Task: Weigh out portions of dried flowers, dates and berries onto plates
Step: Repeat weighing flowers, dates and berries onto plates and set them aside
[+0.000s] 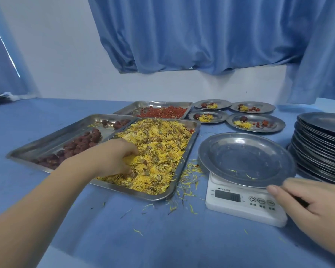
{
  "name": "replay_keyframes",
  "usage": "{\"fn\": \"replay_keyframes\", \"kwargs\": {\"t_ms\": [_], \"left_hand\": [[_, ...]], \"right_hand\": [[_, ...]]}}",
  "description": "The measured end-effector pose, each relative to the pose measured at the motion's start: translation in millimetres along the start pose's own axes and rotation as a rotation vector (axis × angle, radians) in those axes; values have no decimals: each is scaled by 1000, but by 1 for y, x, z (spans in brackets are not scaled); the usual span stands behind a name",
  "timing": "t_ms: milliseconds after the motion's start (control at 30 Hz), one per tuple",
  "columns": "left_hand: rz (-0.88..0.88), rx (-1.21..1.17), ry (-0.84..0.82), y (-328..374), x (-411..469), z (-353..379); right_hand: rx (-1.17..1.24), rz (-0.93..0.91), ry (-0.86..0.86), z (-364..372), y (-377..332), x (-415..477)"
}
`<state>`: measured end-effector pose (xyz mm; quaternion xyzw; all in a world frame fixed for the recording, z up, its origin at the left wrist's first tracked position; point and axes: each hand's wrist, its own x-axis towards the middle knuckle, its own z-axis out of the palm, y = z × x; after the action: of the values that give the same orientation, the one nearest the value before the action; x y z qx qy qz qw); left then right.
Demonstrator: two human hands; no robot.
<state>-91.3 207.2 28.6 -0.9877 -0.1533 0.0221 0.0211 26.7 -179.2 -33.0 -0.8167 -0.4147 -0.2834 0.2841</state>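
Dried flowers (162,149), yellow and loose, heaped in a steel tray (182,171) directly under the left hand (112,157). Left fingers (130,149) curled down into the heap and clenched round a clump of petals. Just to the left of those knuckles, a second tray (75,130) with dark red dates (81,144), side by side with the flower tray. Farther off, well past the left fingertips, a third tray (147,104) with red berries (162,112), just behind the flower tray. To the right of the left fingers, across a scatter of stray petals (190,176) on the blue cloth (124,238), a white kitchen scale (238,207) bearing a steel plate (246,151), bare but for a few thin petals. Right hand (309,207) at the near right corner of the scale, thumb (275,190) laid against the near rim of that plate. Remaining right fingers blurred and bent downward; grasping the plate or merely touching it, cannot tell. Just beyond the right knuckles, a tall stack of plates (321,147) beside the scale. Far ahead of the right thumb, four filled plates (277,128) in two rows, each with a small yellow clump and red pieces. Behind everything, a blue curtain (201,35) over a white wall.
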Motion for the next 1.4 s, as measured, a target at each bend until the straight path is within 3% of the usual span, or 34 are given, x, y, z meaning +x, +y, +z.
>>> {"fn": "replay_keyframes", "kwargs": {"t_ms": [333, 467, 667, 1000, 1267, 1400], "left_hand": [[2, -590, 168, -17, -17, -13], [-6, -580, 186, -12, -15, -16], [-83, -669, 153, -4, -6, -14], [74, -1259, 7, 47, 12, -25], [255, -1190, -27, 142, 46, -30], [324, -1081, 80, 185, 64, -34]], "right_hand": [[44, 27, 23, 2, 6, -2], [44, 39, 25, 2, 8, -2], [31, 53, 9, 0, 11, -2], [82, 93, -10, -7, 10, 2], [130, 181, 12, -14, 17, 4], [148, 197, 25, -15, 23, 4]]}}
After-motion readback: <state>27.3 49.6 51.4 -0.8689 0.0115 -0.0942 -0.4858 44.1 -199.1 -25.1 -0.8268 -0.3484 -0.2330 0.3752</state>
